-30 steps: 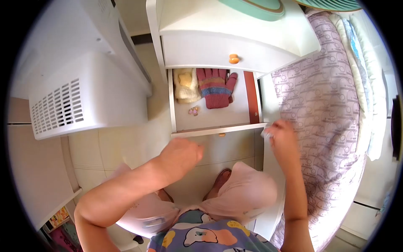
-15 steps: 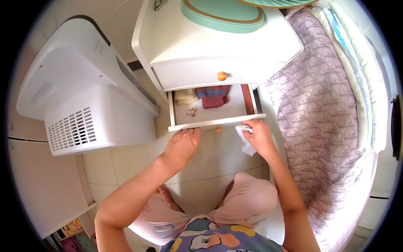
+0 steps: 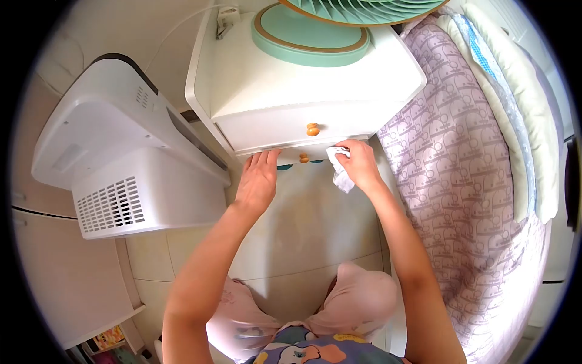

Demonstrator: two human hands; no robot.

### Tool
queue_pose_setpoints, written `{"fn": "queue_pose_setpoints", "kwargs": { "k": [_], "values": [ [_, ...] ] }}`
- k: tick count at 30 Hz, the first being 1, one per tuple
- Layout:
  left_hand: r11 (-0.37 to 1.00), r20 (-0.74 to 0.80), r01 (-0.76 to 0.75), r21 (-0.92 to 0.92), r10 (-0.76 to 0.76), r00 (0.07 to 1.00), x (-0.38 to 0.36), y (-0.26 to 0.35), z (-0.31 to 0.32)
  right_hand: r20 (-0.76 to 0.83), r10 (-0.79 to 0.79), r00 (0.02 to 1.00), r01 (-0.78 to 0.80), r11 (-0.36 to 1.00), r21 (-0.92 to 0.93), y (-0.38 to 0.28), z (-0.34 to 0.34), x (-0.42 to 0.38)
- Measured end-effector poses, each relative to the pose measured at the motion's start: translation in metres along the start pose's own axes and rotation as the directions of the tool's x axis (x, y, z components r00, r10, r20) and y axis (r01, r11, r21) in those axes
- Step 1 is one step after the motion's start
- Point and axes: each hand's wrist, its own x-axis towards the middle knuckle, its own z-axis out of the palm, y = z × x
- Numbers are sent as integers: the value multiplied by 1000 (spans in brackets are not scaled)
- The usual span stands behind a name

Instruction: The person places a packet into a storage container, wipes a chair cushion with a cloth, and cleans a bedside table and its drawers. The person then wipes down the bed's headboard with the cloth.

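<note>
A white nightstand (image 3: 267, 91) stands ahead, its upper drawer (image 3: 267, 128) closed, with a round wooden knob. The lower drawer (image 3: 291, 155) also sits closed or nearly so, and its own knob shows between my hands. Against the left part of its front lies my left hand (image 3: 259, 179), fingers extended and holding nothing. My right hand (image 3: 357, 162) is at the right end of the same front, its fingers closed on a white cloth (image 3: 342, 176) that hangs down.
A green fan base (image 3: 312, 45) rests on the nightstand, under the fan's grille (image 3: 364, 9). At left is a large white appliance (image 3: 127, 151) with a vent. On the right lies a bed with a patterned cover (image 3: 448, 145). A cabinet (image 3: 66, 273) stands at lower left.
The lower drawer has moved inward from its open position, hiding the folded clothes inside. Both hands have moved forward with it, the right still holding the white cloth.
</note>
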Motion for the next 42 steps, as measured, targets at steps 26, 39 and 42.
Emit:
{"fn": "queue_pose_setpoints", "kwargs": {
  "k": [26, 39, 42],
  "values": [
    [900, 134, -223, 375, 186, 973, 1, -12, 13, -30, 21, 999, -16, 987, 161, 5, 37, 1],
    [964, -89, -206, 167, 223, 971, -15, 62, -53, 271, 444, 854, -389, 199, 899, -89, 17, 5],
    [962, -104, -191, 196, 215, 971, -21, 62, -70, 179, 524, 833, -329, 209, 921, -98, 28, 7]
  ]
}}
